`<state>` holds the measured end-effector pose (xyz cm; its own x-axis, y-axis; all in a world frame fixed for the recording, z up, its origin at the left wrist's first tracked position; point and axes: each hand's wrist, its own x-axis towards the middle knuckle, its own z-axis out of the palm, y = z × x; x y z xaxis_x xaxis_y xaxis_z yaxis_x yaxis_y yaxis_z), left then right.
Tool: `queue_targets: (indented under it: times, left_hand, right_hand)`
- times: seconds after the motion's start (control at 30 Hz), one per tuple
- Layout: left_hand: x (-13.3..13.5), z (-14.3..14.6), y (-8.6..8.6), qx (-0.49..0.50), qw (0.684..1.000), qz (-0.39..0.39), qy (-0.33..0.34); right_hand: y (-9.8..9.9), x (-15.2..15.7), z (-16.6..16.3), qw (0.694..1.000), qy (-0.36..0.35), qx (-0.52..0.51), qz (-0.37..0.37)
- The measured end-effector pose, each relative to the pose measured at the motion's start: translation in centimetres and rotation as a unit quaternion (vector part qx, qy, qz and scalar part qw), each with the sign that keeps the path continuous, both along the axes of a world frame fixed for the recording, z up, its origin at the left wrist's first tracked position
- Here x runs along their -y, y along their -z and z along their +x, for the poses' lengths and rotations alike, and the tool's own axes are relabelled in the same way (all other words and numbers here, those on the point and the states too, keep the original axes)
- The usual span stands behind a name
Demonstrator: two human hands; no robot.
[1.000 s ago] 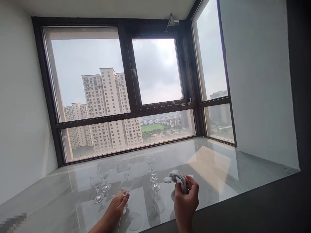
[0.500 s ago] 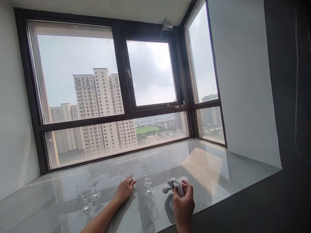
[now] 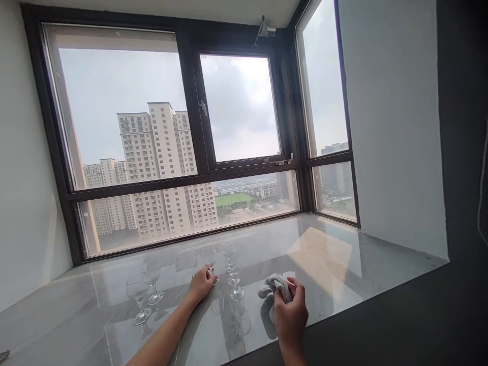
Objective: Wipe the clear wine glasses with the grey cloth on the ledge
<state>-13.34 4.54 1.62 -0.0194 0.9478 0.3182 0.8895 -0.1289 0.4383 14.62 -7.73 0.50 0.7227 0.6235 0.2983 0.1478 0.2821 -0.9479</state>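
My left hand (image 3: 202,284) reaches out over the grey marble sill, its fingers closed around the stem of a clear wine glass (image 3: 209,254) that stands upright. To the right of that glass are two more stemmed glasses, a nearer one (image 3: 235,278) and one behind it (image 3: 227,249). Left of my forearm stand another pair, a front glass (image 3: 138,294) and a rear glass (image 3: 151,277). Bunched in my right hand (image 3: 292,307) is a light grey cloth (image 3: 275,286), held just above the sill near its front edge; its reflection shows below.
The glossy sill (image 3: 267,244) mirrors the glasses and window light. Dark-framed windows (image 3: 247,165) close off the back and right corner. White walls stand on the left (image 3: 30,178) and right (image 3: 396,152). The sill's front edge (image 3: 343,310) slants along the lower right.
The view has shifted slightly, so the glasses and sill appear a little higher and farther right. My left hand stays on the wine glass, and my right hand keeps the cloth.
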Motion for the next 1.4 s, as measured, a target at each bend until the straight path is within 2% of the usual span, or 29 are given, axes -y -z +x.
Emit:
queue_targets:
  times: [0.2,0.63,0.77,0.87,1.0,1.13,1.3,1.4]
  left_hand:
    - [0.3,0.1,-0.2,-0.021,1.0,0.003,-0.02]
    - [0.8,0.6,-0.2,-0.108,0.981,0.033,-0.16]
    - [1.8,1.4,-0.6,-0.107,0.979,0.082,-0.155]
    - [3.6,1.4,-1.4,-0.076,0.974,0.172,-0.124]
    - [7.0,-0.2,-2.4,-0.045,0.935,0.33,-0.118]
    - [10.4,-2.4,-2.6,-0.019,0.882,0.438,-0.17]
    - [13.7,-6.1,-2.5,0.072,0.83,0.484,-0.266]
    - [14.1,-9.0,-2.1,0.127,0.828,0.433,-0.335]
  right_hand:
    - [-0.1,0.1,0.0,1.0,-0.005,-0.002,0.004]
    - [-0.2,0.1,-0.2,1.0,0.0,0.016,-0.007]
    - [-0.3,0.1,0.1,1.0,0.0,0.017,-0.011]
    - [-0.3,0.2,0.1,1.0,0.003,0.013,-0.015]
    - [-0.4,0.5,0.0,1.0,0.001,0.004,-0.02]
    - [-0.4,0.5,0.1,0.999,-0.002,0.009,-0.031]
    - [-0.4,0.4,0.1,0.999,0.002,0.012,-0.042]
    - [-0.6,0.5,0.0,0.999,0.0,0.018,-0.049]
